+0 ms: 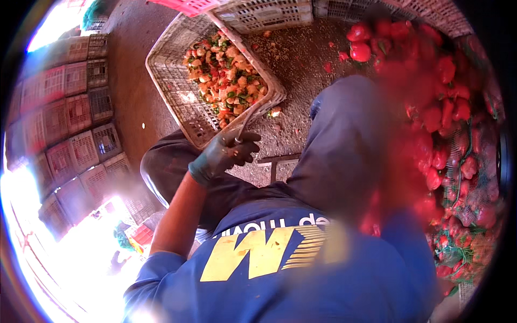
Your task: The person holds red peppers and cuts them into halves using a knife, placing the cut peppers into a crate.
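Note:
My left hand [226, 155], in a dark, dirt-stained work glove, is closed around a thin metal tool [243, 127], probably a knife. Its slightly curved blade points up and away, over the near corner of a dirty plastic crate [165, 87]. Inside that tilted crate lies a heap of pepper cores [228, 78], pale with seeds and green stems. On my right side, red bell peppers [434, 117] form a large pile. My right forearm [400, 187] reaches toward them, but a red smear on the lens blurs it, and my right hand cannot be made out.
Stacked plastic crates [76, 117] line the left side. More crates [266, 16] stand at the far side, with a pink crate [188, 5] near the top edge. Green mesh netting [458, 161] lies among the peppers. Seeds and red scraps litter the concrete floor [295, 56].

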Tool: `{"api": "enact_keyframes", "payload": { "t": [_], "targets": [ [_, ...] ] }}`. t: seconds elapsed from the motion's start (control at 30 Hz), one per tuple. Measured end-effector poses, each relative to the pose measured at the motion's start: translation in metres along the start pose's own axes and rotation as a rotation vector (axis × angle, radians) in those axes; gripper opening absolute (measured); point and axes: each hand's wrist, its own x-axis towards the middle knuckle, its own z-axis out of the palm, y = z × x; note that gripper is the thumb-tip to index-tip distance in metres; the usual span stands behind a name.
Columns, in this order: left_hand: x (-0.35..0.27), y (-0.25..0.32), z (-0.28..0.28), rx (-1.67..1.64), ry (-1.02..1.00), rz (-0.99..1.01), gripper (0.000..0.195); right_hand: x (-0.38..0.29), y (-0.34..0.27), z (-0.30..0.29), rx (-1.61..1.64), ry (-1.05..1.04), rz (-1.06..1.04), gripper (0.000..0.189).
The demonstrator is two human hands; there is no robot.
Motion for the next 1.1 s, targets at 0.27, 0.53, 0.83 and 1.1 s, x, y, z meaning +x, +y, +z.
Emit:
{"api": "enact_keyframes", "payload": {
  "t": [0.27,0.53,0.83,1.1],
  "targets": [
    [-0.009,0.086,-0.029,-0.021,0.23,0.366,0.057,-0.083,-0.27,-0.113,0.691,-0.179,-0.474,0.056],
    [0.009,0.111,-0.079,-0.408,0.009,0.672,0.06,-0.193,-0.465,-0.043,0.276,-0.052,-1.222,0.091],
    [-0.007,0.089,-0.135,-0.321,0.296,0.827,0.061,-0.219,-0.504,0.017,0.859,-0.674,-0.974,0.074],
    [-0.012,0.109,-0.132,-0.161,0.433,0.667,0.06,-0.185,-0.499,0.038,1.157,-1.004,-0.513,0.042]
  ]
}}
